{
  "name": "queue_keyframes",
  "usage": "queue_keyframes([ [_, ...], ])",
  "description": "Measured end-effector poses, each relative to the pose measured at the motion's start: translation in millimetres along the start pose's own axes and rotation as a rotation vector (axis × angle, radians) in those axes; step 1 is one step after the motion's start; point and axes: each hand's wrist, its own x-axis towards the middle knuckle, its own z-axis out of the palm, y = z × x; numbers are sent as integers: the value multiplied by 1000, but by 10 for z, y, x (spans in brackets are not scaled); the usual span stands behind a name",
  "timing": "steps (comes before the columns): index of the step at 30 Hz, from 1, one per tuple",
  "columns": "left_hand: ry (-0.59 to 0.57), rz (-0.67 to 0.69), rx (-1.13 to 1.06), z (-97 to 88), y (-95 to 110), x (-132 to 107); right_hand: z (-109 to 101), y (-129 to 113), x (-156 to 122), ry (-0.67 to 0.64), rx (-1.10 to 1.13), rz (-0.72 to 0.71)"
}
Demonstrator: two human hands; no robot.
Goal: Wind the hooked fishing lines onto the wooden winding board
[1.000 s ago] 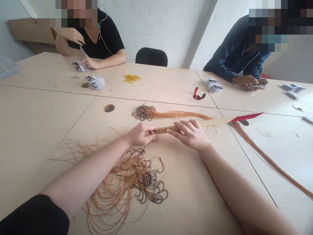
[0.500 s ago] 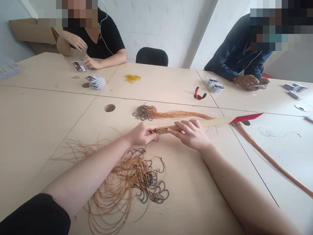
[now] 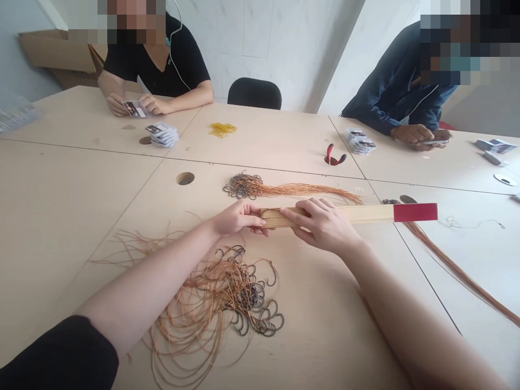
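Note:
A long flat wooden strip [image 3: 365, 214] with a red end lies level between my hands above the table. My left hand [image 3: 240, 218] pinches its left end between thumb and fingers. My right hand [image 3: 325, 223] is wrapped round its middle, the index finger stretched along the face. A dark curved wire, apparently a fish hook [image 3: 266, 211], rests on the strip's left end. Below my hands is a loose heap of fish hooks [image 3: 252, 298] with orange-brown lines [image 3: 182, 325], partly hidden by my left forearm. Behind the strip lies a bundle of hooks [image 3: 242, 185] with straightened lines [image 3: 309, 189].
Another bundle of brown lines [image 3: 459, 271] runs off to the right. Red-handled pliers [image 3: 333, 157] stand in a table hole. Yellow rubber bands [image 3: 222, 129] and stacked plastic packs [image 3: 162, 134] lie farther back. Two people sit across the table, one holding a pack [image 3: 137, 109].
The strip has turned from its narrow edge to its broad face, and its red end has dropped to level. At the far left, the person's raised hand has come down to the pack.

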Motion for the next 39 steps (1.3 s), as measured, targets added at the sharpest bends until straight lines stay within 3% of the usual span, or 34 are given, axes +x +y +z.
queue_keyframes([
  [8, 20, -87, -185, -11, -57, 20, -46, -46, 15, -91, 177, 107],
  [14, 46, -85, -274, -1, -95, 35, -2, -106, 36, -103, 173, 121],
  [19, 52, -100, -325, 10, -108, 38, -102, -181, 63, -153, 184, 173],
  [28, 38, -280, -372, -28, -132, 33, -224, -234, 85, -357, 514, 364],
  [36, 39, -323, -430, -43, -152, 61, -198, -251, 89, -353, 509, 394],
  [39, 67, -251, -448, -14, -138, 60, -153, -250, 81, -285, 412, 348],
])
